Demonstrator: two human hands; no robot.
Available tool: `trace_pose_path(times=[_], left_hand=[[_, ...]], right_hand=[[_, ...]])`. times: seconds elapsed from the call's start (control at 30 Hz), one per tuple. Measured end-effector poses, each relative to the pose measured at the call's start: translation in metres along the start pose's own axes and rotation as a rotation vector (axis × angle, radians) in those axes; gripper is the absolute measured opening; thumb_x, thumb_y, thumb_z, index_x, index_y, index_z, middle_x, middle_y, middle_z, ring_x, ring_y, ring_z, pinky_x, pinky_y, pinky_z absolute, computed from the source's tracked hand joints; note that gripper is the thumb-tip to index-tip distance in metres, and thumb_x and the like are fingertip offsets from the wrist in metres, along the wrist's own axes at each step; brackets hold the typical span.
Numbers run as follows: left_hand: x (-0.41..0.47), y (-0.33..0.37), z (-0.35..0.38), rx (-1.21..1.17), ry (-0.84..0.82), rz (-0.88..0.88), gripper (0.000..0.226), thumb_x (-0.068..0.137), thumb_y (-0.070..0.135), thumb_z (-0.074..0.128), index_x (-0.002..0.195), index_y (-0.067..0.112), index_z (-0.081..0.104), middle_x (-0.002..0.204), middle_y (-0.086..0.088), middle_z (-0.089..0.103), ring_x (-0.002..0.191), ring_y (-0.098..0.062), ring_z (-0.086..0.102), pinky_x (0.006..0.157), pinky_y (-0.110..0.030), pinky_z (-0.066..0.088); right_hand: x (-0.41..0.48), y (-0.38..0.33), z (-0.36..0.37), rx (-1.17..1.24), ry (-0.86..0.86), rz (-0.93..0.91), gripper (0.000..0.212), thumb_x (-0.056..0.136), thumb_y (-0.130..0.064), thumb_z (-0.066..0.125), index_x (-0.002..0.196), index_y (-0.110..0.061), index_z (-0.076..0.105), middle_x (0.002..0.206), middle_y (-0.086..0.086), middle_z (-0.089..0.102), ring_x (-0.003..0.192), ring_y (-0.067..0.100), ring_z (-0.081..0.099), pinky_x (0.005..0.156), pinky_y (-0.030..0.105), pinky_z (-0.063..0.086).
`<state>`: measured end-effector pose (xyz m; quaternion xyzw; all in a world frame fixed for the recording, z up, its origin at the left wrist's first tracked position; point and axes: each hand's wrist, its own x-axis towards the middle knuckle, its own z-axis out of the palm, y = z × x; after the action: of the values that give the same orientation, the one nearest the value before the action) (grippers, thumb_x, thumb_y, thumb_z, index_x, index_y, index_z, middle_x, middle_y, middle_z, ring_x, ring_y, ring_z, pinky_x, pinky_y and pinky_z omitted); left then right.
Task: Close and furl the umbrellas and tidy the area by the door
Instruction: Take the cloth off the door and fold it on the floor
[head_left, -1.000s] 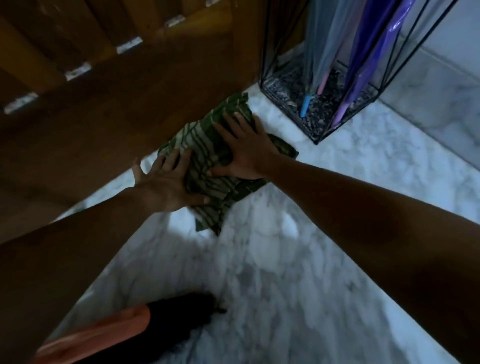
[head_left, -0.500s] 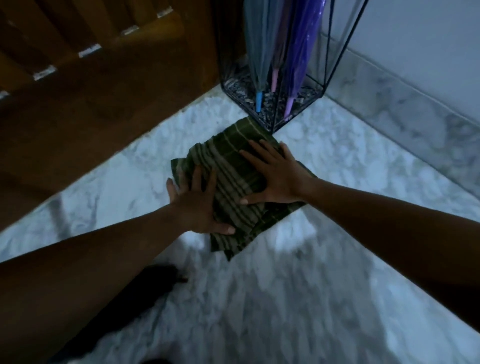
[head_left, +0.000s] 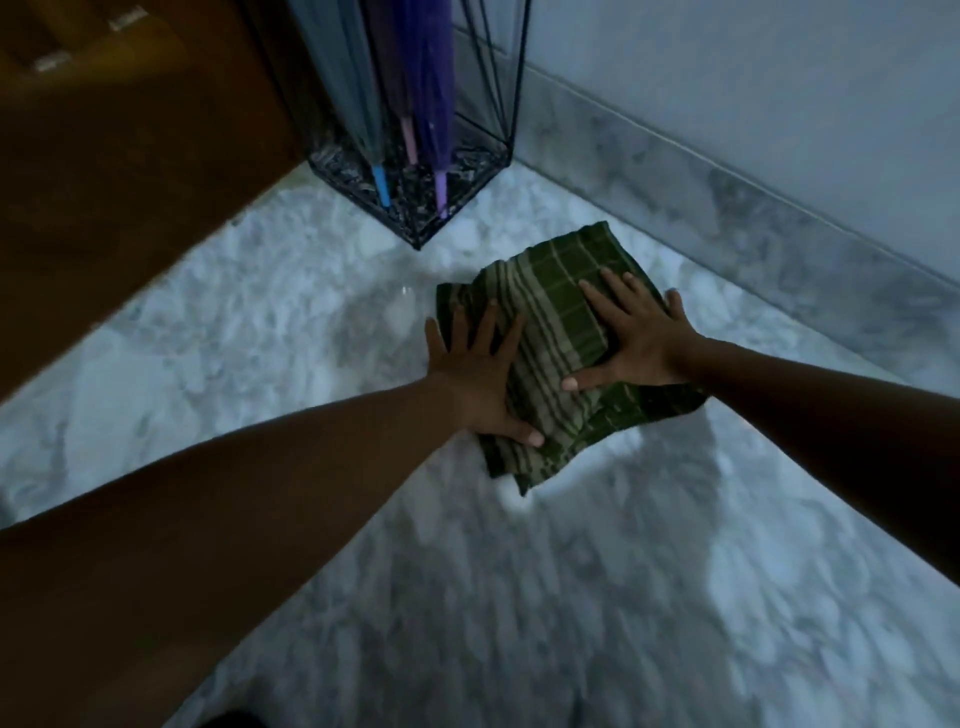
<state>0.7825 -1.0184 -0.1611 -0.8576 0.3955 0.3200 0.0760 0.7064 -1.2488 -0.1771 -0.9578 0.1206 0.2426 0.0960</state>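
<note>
Hands (head_left: 550, 364) flat on diagonal cloth (head_left: 561, 332)

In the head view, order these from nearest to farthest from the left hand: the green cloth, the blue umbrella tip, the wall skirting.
1. Green cloth: directly under the left hand, touching.
2. Blue umbrella tip: ahead, inside the wire stand.
3. Wall skirting: far right, beyond the right hand.

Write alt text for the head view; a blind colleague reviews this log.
Both hands, left hand and right hand, press flat on a green striped cloth on the marble floor. Behind it, a black wire stand holds furled umbrellas beside a wooden door.
</note>
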Motion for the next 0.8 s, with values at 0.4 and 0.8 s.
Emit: trace_pose_path(times=[0.4, 0.8], left_hand=[[-0.006, 0.074, 0.02, 0.171, -0.008, 0.263, 0.144, 0.062, 0.085, 0.065, 0.151, 0.024, -0.031, 0.157, -0.011, -0.04, 0.143, -0.046, -0.032, 0.109, -0.069, -0.017], [-0.045, -0.017, 0.046, 0.242, 0.015, 0.278, 0.142, 0.06, 0.093, 0.055, 0.149, 0.028, -0.034, 0.158, -0.006, -0.038, 0.144, -0.035, -0.035, 0.105, -0.064, -0.027]], right_hand=[[-0.096, 0.034, 0.038, 0.058, -0.089, 0.182, 0.144, 0.046, -0.102, 0.047, 0.154, -0.038, -0.025, 0.162, -0.002, -0.034, 0.152, 0.026, -0.025, 0.121, 0.062, -0.005], [-0.082, -0.069, 0.043, -0.031, -0.13, -0.006, 0.143, 0.056, -0.098, 0.052, 0.153, -0.032, -0.029, 0.16, 0.005, -0.038, 0.148, 0.03, -0.033, 0.119, 0.065, -0.006]])
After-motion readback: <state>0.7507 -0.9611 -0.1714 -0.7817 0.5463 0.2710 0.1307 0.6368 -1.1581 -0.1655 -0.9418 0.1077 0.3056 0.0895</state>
